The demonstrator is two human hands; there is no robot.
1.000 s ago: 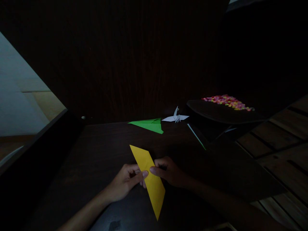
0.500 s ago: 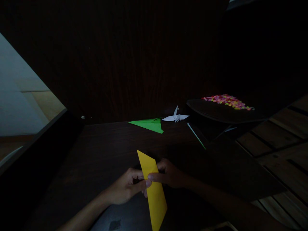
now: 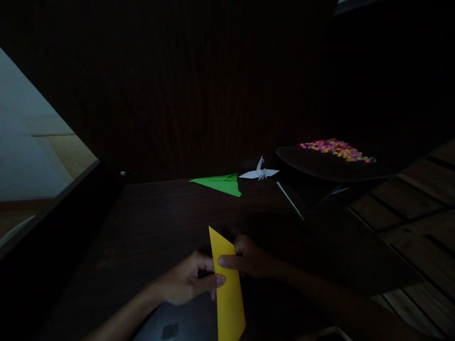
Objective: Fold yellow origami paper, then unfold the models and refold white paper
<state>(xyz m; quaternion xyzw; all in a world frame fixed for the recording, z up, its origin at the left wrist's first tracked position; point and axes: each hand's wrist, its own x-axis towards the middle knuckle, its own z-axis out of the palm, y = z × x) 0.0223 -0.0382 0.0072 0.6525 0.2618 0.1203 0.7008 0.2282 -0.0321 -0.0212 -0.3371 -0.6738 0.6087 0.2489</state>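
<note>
As hands point(image 3: 185, 280) point(image 3: 253, 258) grip, yellow paper point(image 3: 229, 300), bottom cropped

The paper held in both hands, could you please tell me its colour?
The paper is yellow, best seen in the head view.

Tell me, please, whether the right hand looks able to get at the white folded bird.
Probably yes: nothing visible stands between the right hand and the white folded bird, though the hand's grip on the yellow paper would likely have to loosen first.
</note>
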